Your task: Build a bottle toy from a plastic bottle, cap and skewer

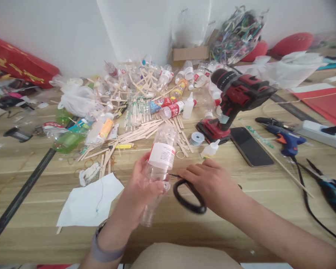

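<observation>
My left hand (142, 185) is wrapped round a clear plastic bottle (162, 155) with a white and red label, holding it tilted above the table's front part. My right hand (210, 181) grips a pair of scissors (194, 209) with black handles. One handle loop hangs below my fingers, and the metal tip points left against the bottle's side, just under the label. Whether the tip has pierced the plastic I cannot tell. A sheet of white paper (86, 205) lies to the left of my left hand.
Wooden craft sticks (140, 130) and several plastic bottles (172, 110) crowd the table's middle and back. A red cordless drill (235, 97) stands right of centre. Near my right arm lie a phone (251, 145), a blue glue gun (287, 138), its cord and pliers (327, 186).
</observation>
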`<state>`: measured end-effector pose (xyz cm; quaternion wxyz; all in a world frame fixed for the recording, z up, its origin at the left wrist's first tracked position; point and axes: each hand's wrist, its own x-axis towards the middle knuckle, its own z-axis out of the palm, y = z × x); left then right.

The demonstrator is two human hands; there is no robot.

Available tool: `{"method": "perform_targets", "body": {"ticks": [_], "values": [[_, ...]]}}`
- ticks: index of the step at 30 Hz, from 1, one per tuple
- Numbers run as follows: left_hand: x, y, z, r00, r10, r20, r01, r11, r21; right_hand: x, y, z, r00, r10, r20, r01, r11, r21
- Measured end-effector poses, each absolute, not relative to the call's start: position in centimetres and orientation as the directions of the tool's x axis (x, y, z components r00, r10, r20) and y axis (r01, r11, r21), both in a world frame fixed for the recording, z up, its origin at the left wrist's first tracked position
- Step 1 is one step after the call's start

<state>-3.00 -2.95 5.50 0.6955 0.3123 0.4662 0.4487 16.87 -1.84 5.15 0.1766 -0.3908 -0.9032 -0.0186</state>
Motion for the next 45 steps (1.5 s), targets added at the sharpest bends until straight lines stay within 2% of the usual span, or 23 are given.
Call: {"method": "perform_targets", "body": {"ticks": [2,4,7,9,12,16,19,22,24,26,27,28,29,31,32,34,37,39,45], "values": [[-2.9,-3.1,5.5,0.138,0.933,-0.332,-0.308,0.359,0.881,16.8,-1.8,5.0,-0.553,0.792,0.26,0.694,0.61,-0.382],[-2.8,-3.2,5.3,0.135,0.944,-0.3,-0.294,0.328,0.898,16.7,-1.8,5.0,-0.49,0.864,0.115,0.643,0.448,-0.622],[-2.7,-3.3,5.1,0.146,0.955,-0.256,-0.292,0.289,0.912,16.6,-1.9,5.2,-0.468,0.856,-0.22,0.563,0.097,-0.82],[-2.7,-3.3,4.9,0.162,0.96,-0.226,-0.302,0.267,0.915,16.7,-1.9,5.3,-0.481,0.797,-0.366,0.474,-0.114,-0.873],[-2.8,-3.3,4.8,0.182,0.972,-0.151,-0.354,0.208,0.912,16.8,-2.0,5.2,-0.549,0.711,-0.44,0.246,-0.366,-0.898],[-2.8,-3.4,4.6,0.22,0.974,-0.05,-0.415,0.14,0.899,16.7,-2.2,5.2,-0.638,0.605,-0.476,-0.013,-0.627,-0.779],[-2.7,-3.5,4.4,0.21,0.977,-0.045,-0.432,0.134,0.892,16.4,-2.4,5.2,-0.667,0.565,-0.485,-0.084,-0.704,-0.705],[-2.6,-3.6,4.3,0.169,0.982,-0.08,-0.446,0.148,0.882,16.1,-2.6,5.1,-0.642,0.596,-0.483,-0.078,-0.677,-0.732],[-2.6,-3.5,4.2,0.178,0.976,-0.124,-0.447,0.192,0.873,15.9,-2.6,4.9,-0.595,0.653,-0.468,0.017,-0.573,-0.82],[-2.6,-3.4,4.1,0.198,0.965,-0.17,-0.449,0.243,0.86,15.9,-2.6,4.6,-0.493,0.775,-0.396,0.227,-0.325,-0.918],[-2.5,-3.4,4.0,0.204,0.96,-0.192,-0.452,0.266,0.851,15.9,-2.6,4.4,-0.423,0.856,-0.296,0.359,-0.142,-0.922],[-2.4,-3.3,4.0,0.201,0.956,-0.215,-0.457,0.286,0.842,15.9,-2.6,4.2,-0.368,0.919,-0.145,0.493,0.06,-0.868],[-2.3,-3.3,4.1,0.191,0.952,-0.239,-0.466,0.303,0.831,15.9,-2.6,4.0,-0.344,0.938,0.037,0.609,0.254,-0.751],[-2.1,-3.4,4.3,0.165,0.939,-0.3,-0.49,0.342,0.802,16.1,-2.6,3.6,-0.39,0.854,0.345,0.752,0.511,-0.415],[-1.9,-3.5,4.5,0.157,0.928,-0.337,-0.5,0.369,0.783,16.2,-2.6,3.5,-0.432,0.793,0.43,0.788,0.563,-0.248],[-1.7,-3.6,4.8,0.16,0.9,-0.405,-0.517,0.426,0.743,16.4,-2.7,3.5,-0.481,0.711,0.514,0.833,0.554,0.014],[-1.5,-4.0,4.9,0.177,0.875,-0.451,-0.539,0.469,0.699,16.6,-2.6,3.9,-0.485,0.656,0.578,0.864,0.46,0.204],[-1.4,-4.2,4.8,0.173,0.88,-0.441,-0.559,0.457,0.692,16.6,-2.6,4.2,-0.494,0.643,0.585,0.861,0.455,0.228],[-0.5,-4.2,5.1,0.059,0.923,-0.379,-0.53,0.351,0.772,16.0,-2.8,3.7,-0.465,0.719,0.517,0.87,0.478,0.117]]}}
